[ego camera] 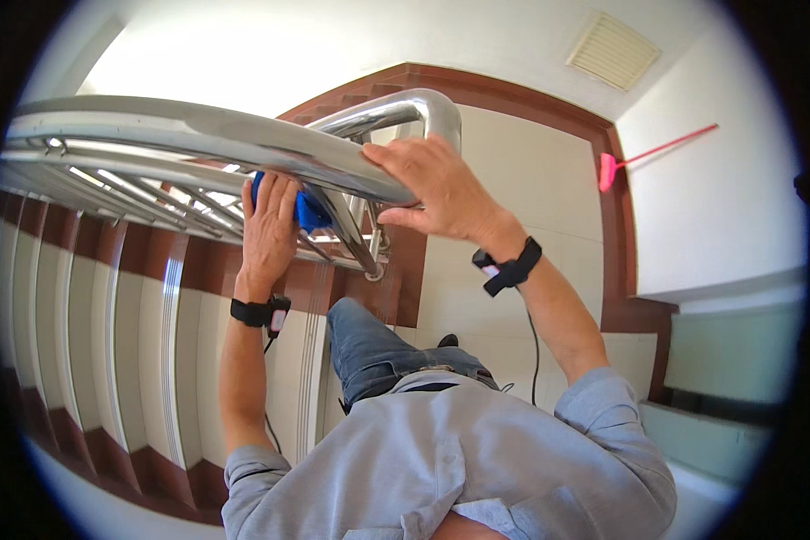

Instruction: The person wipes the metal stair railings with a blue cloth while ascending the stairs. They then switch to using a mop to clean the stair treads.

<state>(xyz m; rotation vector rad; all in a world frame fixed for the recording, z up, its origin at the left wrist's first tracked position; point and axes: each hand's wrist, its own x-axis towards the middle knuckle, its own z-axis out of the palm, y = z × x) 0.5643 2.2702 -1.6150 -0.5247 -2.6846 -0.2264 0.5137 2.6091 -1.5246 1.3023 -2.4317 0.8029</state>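
A thick polished metal handrail [243,138] runs from the left and bends round near the middle of the view. My right hand [439,192] rests on the rail close to its bend, thumb below and fingers over the top. Below the rail, my left hand [270,229] presses a blue cloth [310,210] against the metal bars of the railing. Part of the cloth is hidden behind my left fingers and a slanted bar [347,233]. Each wrist wears a black strap with a small device and a cable.
Tiled stairs [155,324] with dark red edging lie to the left, below the railing. A pale tiled landing [513,169] spreads to the right. Against the white wall leans a pink broom [665,146], beneath a wall vent [614,50]. A greenish panel [722,354] stands at the lower right.
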